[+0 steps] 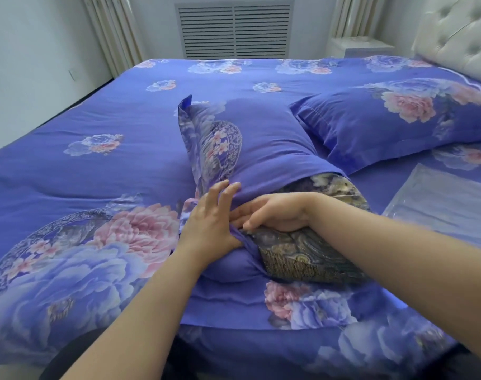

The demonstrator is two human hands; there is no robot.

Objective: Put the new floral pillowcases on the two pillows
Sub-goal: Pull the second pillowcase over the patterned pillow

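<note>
Head view, blue floral pillowcase (264, 149) half over dark patterned pillow (302, 259), fingers (234, 187) pinching its hem

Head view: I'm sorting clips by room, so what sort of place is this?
A bedroom, most likely. A made bed with a tufted headboard fills the view, a cased pillow lies on it, and curtains hang at the far wall.

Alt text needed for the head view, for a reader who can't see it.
Two bare hands work a blue floral pillowcase over a dark patterned pillow on a bed: the left hand pinches the case's edge while the right hand rests on the pillow. A second pillow, already cased, lies behind.
</note>
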